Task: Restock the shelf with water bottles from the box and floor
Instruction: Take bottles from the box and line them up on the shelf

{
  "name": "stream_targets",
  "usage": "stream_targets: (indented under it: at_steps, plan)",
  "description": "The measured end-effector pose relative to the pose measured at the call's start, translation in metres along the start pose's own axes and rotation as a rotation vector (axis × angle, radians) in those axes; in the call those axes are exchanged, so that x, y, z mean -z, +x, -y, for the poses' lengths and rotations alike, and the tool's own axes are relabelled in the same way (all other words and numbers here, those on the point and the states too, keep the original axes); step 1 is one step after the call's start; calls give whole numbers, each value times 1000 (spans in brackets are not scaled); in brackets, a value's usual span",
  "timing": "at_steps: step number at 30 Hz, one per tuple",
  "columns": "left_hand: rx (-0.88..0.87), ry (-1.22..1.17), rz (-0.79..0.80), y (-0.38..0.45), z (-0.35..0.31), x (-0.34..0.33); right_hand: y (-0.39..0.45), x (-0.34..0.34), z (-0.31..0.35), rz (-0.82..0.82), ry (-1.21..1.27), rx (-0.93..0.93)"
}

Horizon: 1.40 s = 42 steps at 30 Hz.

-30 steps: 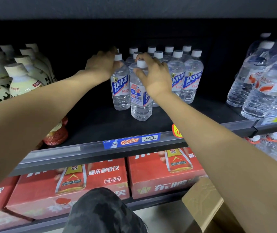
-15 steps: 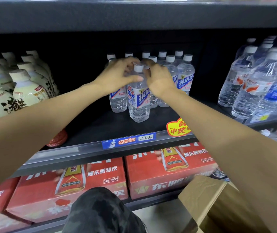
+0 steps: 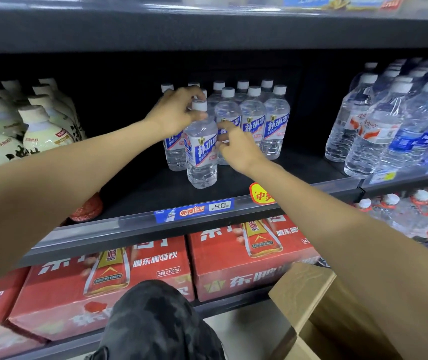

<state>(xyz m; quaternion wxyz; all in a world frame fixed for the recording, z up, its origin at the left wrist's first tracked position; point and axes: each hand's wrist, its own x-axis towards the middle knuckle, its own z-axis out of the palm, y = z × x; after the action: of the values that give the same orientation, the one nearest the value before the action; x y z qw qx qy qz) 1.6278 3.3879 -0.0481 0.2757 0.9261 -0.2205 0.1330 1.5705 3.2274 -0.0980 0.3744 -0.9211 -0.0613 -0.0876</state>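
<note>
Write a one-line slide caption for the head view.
Left hand grips the cap of the front bottle on the shelf; right hand touches its label.

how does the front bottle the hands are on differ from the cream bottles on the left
The front bottle is clear, with a blue-and-white label and a plain white cap; the cream bottles are opaque and off-white, with tan caps. The front bottle is slimmer, the cream bottles squatter with rounded shoulders. The left hand grips the front bottle at its cap and the right hand touches its side; the cream bottles are untouched. Both stand upright on the same shelf.
</note>
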Motion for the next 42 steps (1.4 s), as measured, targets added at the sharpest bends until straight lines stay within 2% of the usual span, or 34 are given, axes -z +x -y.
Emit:
stream_targets:
  at_steps: [13,24,28,35,42]
  plan:
    - [37,39,13,-13,25,27,-4,-27,28,79,25,32]
    - [22,177,35,-11,24,33,-14,-25,34,171,-99,63]
    - [-88,346,23,-16,16,35,-27,-14,27,211,-303,102]
    - [-434,691,57,-44,-15,12,-66,34,1,102,-625,119]
    - [-451,648,106,-64,-75,-24,-130,87,-39,-2,-716,43]
